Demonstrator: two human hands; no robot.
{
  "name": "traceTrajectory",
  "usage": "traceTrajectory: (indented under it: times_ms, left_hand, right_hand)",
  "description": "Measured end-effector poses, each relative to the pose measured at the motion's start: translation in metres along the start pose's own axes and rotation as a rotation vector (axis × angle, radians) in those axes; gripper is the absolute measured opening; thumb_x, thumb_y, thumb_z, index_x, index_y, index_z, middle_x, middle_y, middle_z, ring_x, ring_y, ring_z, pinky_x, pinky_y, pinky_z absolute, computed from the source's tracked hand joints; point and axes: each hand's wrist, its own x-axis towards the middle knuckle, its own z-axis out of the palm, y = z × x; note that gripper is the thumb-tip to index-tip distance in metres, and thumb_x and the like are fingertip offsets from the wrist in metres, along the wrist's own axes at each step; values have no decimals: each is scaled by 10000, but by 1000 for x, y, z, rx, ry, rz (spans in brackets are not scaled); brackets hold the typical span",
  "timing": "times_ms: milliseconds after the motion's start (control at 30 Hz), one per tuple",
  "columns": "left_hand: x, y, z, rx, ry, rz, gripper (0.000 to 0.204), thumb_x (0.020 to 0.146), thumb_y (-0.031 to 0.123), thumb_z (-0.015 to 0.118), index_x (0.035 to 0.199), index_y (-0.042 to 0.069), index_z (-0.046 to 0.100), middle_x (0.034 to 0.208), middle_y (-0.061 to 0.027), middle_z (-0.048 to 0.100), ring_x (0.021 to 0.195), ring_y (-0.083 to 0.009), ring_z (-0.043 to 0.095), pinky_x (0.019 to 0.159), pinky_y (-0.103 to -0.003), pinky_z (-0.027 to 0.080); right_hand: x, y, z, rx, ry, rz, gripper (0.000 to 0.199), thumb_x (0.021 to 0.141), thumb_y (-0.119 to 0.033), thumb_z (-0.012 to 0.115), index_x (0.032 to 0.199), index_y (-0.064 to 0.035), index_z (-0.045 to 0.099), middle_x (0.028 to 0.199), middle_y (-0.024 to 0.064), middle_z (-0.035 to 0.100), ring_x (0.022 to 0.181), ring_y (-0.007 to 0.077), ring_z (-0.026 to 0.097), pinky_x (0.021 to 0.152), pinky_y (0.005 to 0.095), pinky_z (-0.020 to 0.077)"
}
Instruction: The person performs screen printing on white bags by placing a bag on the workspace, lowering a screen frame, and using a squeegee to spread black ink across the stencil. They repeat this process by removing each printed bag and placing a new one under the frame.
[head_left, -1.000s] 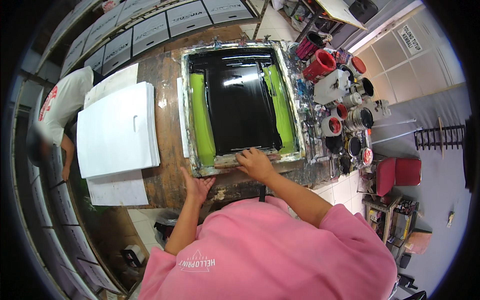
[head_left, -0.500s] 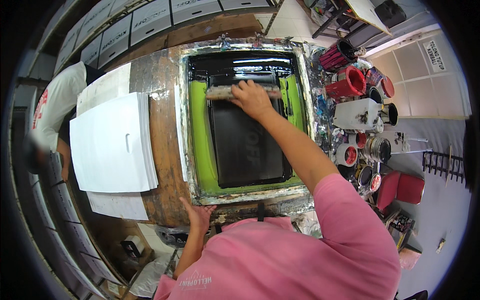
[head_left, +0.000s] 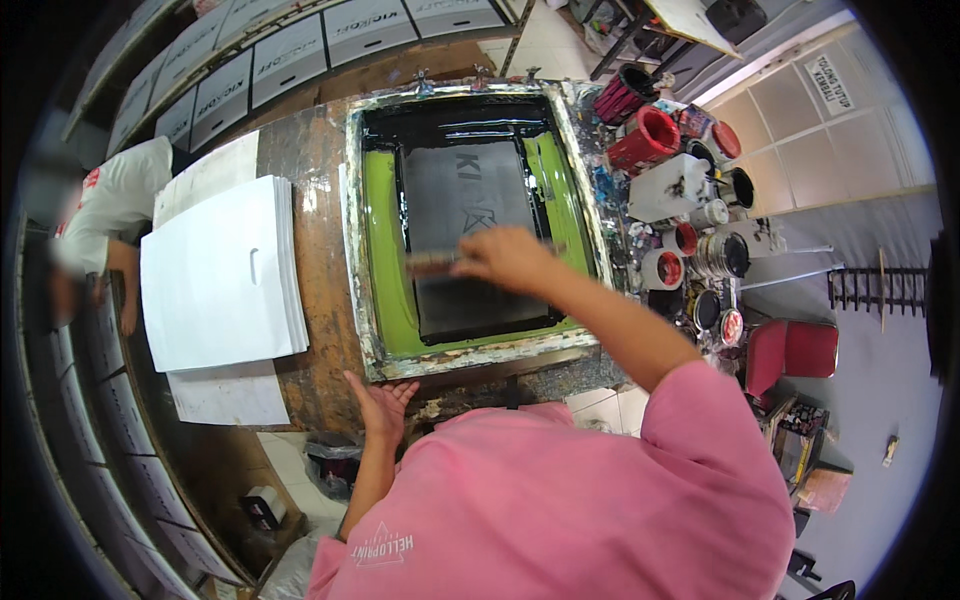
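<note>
A screen printing frame with a paint-smeared rim lies on the worktable. Its mesh has a green border, with black ink round a dark middle that shows faint lettering. My right hand is closed round a squeegee laid across the mesh, a little below its middle. The squeegee's right part is mostly hidden by my hand and blurred. At the near left corner of the frame, my left hand is open, palm up, with fingers spread at the frame's edge. Whether it bears any weight I cannot tell.
White sheets are stacked on the table to the left. Ink cans and a red tub crowd the right edge. Another person stands at the far left beside shelves of white boxes. A red chair is at right.
My right hand has drawn the squeegee toward me, from the upper part of the mesh to below its middle. My left hand stays open at the near corner. The view has shifted slightly.
</note>
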Motion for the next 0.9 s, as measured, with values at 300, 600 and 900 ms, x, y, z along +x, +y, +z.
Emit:
traceTrajectory:
  times_ms: [300, 600, 900]
  left_hand:
    - [-70, 71, 39, -71, -238, 133, 1252, 888, 951, 305, 1542, -115, 257, 1433, -320, 496, 1344, -446, 550, 1132, -519, 479]
    - [21, 80, 80, 1364, 118, 1213, 828, 1061, 692, 338, 1648, 108, 340, 1663, -298, 290, 1580, -493, 170, 1258, -637, 169]
    - [68, -10, 27, 1983, 208, 992, 1031, 969, 803, 388, 1660, 44, 296, 1740, -239, 180, 1632, -409, 43, 1209, -744, -76]
  right_hand:
    - [-115, -126, -21, -250, 332, 70, 350, 942, -410, 711, 1097, -99, 668, 1016, 90, 643, 1051, 314, 613, 959, 546, 493]
    - [-36, -133, -170, -424, 848, -45, 468, 927, -549, 678, 926, -82, 717, 846, 90, 682, 878, 287, 651, 852, 485, 415]
    - [-11, -129, -206, -429, 855, -33, 490, 932, -568, 674, 842, -89, 714, 773, 90, 684, 812, 299, 668, 797, 482, 426]
